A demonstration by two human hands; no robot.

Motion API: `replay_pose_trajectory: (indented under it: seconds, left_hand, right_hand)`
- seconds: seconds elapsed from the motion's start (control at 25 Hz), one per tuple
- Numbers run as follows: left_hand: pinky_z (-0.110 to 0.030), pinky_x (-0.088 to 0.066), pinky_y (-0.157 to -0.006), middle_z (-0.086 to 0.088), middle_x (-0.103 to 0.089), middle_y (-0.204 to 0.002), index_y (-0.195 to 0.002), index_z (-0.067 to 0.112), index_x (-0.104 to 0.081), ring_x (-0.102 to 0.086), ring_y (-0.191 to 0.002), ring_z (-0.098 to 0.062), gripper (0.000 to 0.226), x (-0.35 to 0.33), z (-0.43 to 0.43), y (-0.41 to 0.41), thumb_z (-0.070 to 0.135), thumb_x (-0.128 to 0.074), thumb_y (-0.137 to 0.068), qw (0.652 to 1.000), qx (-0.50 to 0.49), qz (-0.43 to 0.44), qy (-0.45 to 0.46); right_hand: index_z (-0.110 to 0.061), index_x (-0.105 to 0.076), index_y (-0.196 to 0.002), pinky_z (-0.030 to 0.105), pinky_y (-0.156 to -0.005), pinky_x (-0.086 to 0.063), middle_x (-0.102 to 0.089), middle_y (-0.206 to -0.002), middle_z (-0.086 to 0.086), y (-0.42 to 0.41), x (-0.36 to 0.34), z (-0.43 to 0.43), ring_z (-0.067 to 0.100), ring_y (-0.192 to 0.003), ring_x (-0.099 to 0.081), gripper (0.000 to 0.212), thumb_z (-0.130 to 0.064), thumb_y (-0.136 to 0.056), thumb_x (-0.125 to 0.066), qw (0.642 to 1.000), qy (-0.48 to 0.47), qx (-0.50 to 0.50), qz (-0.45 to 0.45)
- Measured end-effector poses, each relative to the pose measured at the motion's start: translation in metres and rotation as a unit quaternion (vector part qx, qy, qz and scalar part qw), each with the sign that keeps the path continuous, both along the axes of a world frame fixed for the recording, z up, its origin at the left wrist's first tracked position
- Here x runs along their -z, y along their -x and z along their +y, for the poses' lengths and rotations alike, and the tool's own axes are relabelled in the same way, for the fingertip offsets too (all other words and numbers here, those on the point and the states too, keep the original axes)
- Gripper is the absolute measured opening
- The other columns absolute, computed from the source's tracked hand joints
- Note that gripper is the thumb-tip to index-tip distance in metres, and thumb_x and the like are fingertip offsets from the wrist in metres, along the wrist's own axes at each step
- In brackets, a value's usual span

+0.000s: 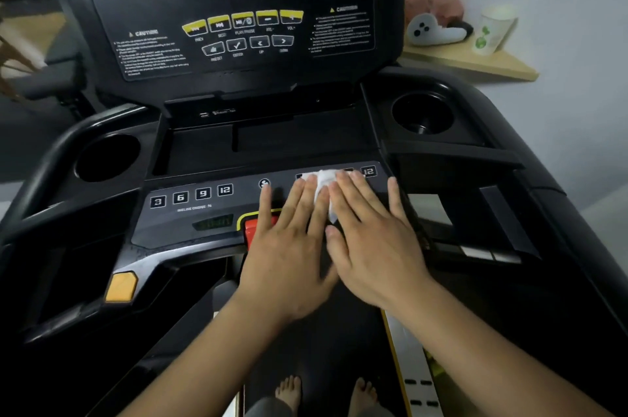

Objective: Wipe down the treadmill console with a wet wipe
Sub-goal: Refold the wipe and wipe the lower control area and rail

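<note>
The black treadmill console [190,219] fills the view, with an upright display panel [234,8] above a lower strip of number buttons. A white wet wipe [323,185] lies crumpled on the right half of that strip, covering some buttons. My left hand [289,246] and my right hand [370,240] lie side by side, palms down and fingers stretched flat, both pressing on the wipe. Most of the wipe is hidden under the fingers. My left hand also covers part of the red safety key [253,229].
Round cup holders sit at the left [107,158] and right [421,114] of the console. An orange button [120,285] is on the left handrail. A wooden shelf [475,65] at the back right holds a paper cup [492,31] and a white controller [431,31]. My bare feet [289,389] stand on the belt.
</note>
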State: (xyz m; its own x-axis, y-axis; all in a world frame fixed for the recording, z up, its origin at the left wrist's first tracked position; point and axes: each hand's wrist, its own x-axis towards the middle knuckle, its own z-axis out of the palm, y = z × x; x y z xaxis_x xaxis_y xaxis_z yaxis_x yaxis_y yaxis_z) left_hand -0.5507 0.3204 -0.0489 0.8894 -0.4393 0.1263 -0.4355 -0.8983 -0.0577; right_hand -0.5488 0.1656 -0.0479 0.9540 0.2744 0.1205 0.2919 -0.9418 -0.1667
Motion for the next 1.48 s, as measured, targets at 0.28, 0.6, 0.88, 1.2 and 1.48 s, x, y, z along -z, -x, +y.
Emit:
replay_pose_trajectory:
  seconds: [0.28, 0.6, 0.88, 1.2, 1.48]
  left_hand:
    - [-0.064, 0.002, -0.116, -0.019, 0.004, -0.163, -0.155, 0.002, 0.004, 0.004, -0.150, -0.031, 0.073, 0.001, 0.043, -0.012, 0.019, -0.032, -0.093, 0.995, 0.010, -0.053, -0.085]
    - [-0.065, 0.009, -0.115, -0.024, 0.014, -0.160, -0.150, -0.004, 0.016, 0.013, -0.148, -0.038, 0.062, 0.000, 0.052, -0.017, 0.027, -0.011, -0.103, 0.989, 0.050, -0.076, -0.117]
    - [-0.067, -0.006, -0.115, -0.021, -0.013, -0.161, -0.154, 0.001, -0.016, -0.008, -0.150, -0.032, 0.075, 0.004, 0.083, -0.003, 0.053, -0.023, -0.100, 0.998, 0.019, -0.034, -0.039]
    - [-0.068, -0.007, -0.115, -0.019, -0.013, -0.162, -0.153, 0.001, -0.017, -0.007, -0.151, -0.031, 0.085, 0.002, 0.142, 0.032, 0.065, -0.003, -0.098, 0.995, -0.090, 0.037, 0.009]
    - [-0.061, -0.002, -0.119, -0.014, -0.010, -0.164, -0.156, 0.005, -0.011, -0.002, -0.152, -0.023, 0.085, -0.004, 0.181, 0.018, 0.063, 0.007, -0.096, 0.983, -0.163, 0.059, 0.062]
  right_hand:
    - [-0.018, -0.013, -0.153, 0.057, -0.117, 0.006, -0.005, -0.162, 0.000, -0.026, -0.009, 0.027, 0.013, -0.149, 0.004, 0.062, -0.045, -0.097, -0.009, 0.998, 0.044, -0.033, -0.003]
    - [-0.014, -0.021, -0.152, 0.060, -0.117, -0.003, -0.014, -0.161, 0.002, -0.023, -0.003, 0.033, 0.013, -0.149, -0.003, 0.061, -0.044, -0.099, -0.015, 0.998, 0.046, -0.035, -0.020]
    - [-0.019, -0.015, -0.152, 0.059, -0.118, 0.000, -0.011, -0.161, -0.001, -0.009, -0.004, 0.052, 0.012, -0.149, 0.001, 0.061, -0.047, -0.099, -0.015, 0.998, 0.040, -0.056, 0.010]
    - [-0.018, -0.018, -0.153, 0.060, -0.116, 0.003, -0.010, -0.162, 0.000, -0.002, -0.018, 0.130, 0.014, -0.149, 0.002, 0.064, -0.049, -0.097, -0.009, 0.986, 0.055, -0.151, 0.032]
    - [-0.022, -0.013, -0.154, 0.061, -0.115, 0.008, -0.002, -0.164, -0.006, -0.048, -0.032, 0.187, 0.009, -0.148, 0.007, 0.058, -0.045, -0.100, -0.010, 0.982, 0.049, -0.175, 0.043]
